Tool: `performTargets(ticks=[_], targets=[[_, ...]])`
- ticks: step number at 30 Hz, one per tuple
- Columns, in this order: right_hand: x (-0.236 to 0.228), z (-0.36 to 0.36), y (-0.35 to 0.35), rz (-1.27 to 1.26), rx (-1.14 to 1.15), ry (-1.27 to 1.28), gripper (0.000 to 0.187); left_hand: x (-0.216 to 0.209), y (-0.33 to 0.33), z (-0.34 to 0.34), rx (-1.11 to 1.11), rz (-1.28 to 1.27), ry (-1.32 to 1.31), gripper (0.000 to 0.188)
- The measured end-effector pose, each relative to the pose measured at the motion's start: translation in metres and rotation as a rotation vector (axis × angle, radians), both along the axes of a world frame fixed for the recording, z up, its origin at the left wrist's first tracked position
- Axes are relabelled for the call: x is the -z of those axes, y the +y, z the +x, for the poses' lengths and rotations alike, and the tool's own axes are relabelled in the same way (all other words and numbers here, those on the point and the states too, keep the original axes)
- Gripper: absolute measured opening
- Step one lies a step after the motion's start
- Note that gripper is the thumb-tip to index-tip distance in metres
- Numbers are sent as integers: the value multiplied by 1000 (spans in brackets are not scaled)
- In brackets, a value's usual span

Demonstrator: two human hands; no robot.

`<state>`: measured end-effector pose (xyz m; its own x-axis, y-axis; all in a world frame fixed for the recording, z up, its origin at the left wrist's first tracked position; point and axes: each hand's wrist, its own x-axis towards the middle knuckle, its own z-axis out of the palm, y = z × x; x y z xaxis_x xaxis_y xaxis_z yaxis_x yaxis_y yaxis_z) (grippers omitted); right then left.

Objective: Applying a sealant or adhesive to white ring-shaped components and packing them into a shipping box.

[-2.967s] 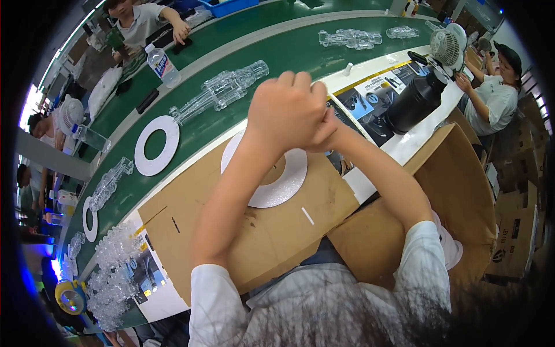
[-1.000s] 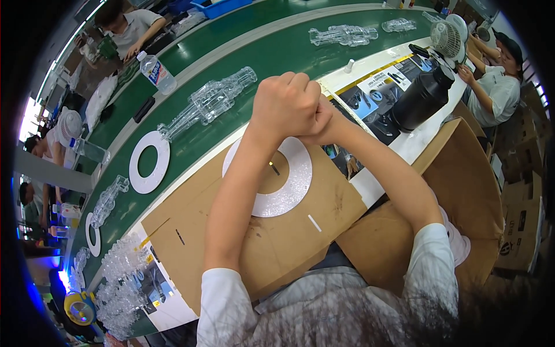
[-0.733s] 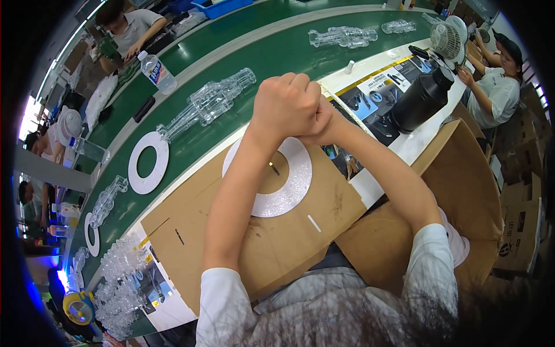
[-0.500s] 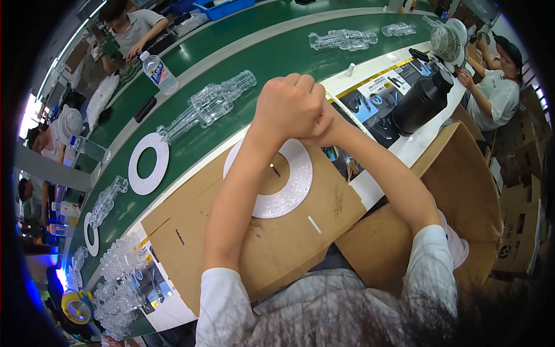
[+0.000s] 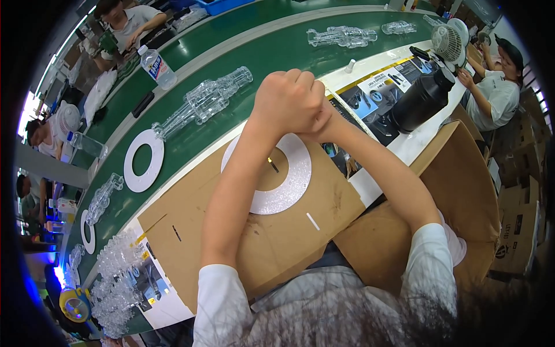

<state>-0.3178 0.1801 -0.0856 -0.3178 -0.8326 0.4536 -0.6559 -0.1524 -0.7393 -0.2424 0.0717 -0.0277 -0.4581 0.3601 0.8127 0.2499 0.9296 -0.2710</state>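
My left hand is curled into a fist above the near edge of the green belt. My right hand meets it from the right, wrist against wrist, and is mostly hidden behind it. Whatever the fingers hold, if anything, cannot be seen. Below my forearms, a flat white ring with a speckled surface lies on a brown cardboard sheet, partly covered by my left forearm. Left of my hands, a clear plastic stepped tube rests on the belt, its thin end at another white ring.
A black bottle and a small fan stand on the right. An open cardboard box is beside my right arm. Clear plastic parts pile up at the lower left. A water bottle stands across the belt; co-workers sit around.
The view has shifted slightly, and the belt items sit a little farther left in it. My hands stay pressed together in nearly the same place.
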Motion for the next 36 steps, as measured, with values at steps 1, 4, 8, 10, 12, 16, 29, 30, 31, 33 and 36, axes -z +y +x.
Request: performTargets(ticks=[1,4,8,10,12,16,29,30,31,33,36], targets=[[1,0,0,-1,1,-2,22,0,0,0,0,1,-1,28],[2,0,-1,-6,6,-8,22,1,0,0,-7,-4,-4,29],[0,2,0,15,14,-10,22,3,-1,0,-20,-12,-16,29],[0,1,0,18,14,5,22,3,-1,-1,-20,-12,-16,29],[0,1,0,22,14,21,22,3,-1,-1,-21,-11,-24,29],[3,-1,-1,12,16,40,22,3,-1,-1,-26,-11,-23,28],[9,0,-7,-99,27,52,27,-3,0,1,-32,-20,-66,25],[10,3,-7,-104,4,-5,28,-5,1,3,-46,-14,-90,24],[9,6,-6,-108,-18,-62,29,-6,2,4,-44,-14,-90,24],[7,10,-4,-106,-32,-93,30,-7,2,7,-97,15,-193,24],[6,16,-4,-89,-29,-97,31,-7,0,9,-122,24,-225,24]])
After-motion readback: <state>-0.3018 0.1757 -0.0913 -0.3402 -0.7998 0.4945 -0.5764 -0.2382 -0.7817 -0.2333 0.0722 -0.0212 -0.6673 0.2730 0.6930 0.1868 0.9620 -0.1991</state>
